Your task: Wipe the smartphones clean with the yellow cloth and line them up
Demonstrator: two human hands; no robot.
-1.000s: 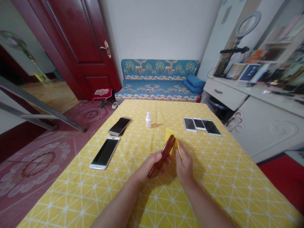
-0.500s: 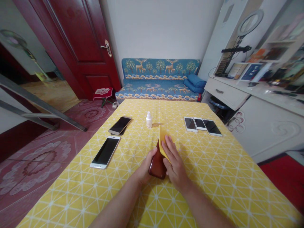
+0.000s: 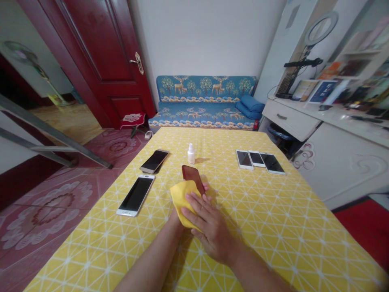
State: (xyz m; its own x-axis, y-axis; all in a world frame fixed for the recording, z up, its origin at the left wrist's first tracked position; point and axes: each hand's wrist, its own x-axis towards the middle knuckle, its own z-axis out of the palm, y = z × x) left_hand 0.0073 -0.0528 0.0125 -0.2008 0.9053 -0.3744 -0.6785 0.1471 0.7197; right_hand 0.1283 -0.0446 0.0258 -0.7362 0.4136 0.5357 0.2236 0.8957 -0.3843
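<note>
A: Where's the dark red phone [image 3: 192,177] w/ the smooth glossy back?

B: Mid-table on the yellow patterned tablecloth [image 3: 273,211], back up. Left hand [image 3: 205,187] is mostly hidden under it – only fingertips show, so can't tell its grip.

A: Right hand [image 3: 209,227]?

B: Flat, fingers spread, pressing a soft yellow cloth [image 3: 184,198] on the phone's near end (no pinch). Looks mid-wipe; far end uncovered.

A: Others?

B: Small white dropper bottle [image 3: 191,154] beyond, untouched.

Both forearms bare, no sleeves, rings or watch visible.
</note>
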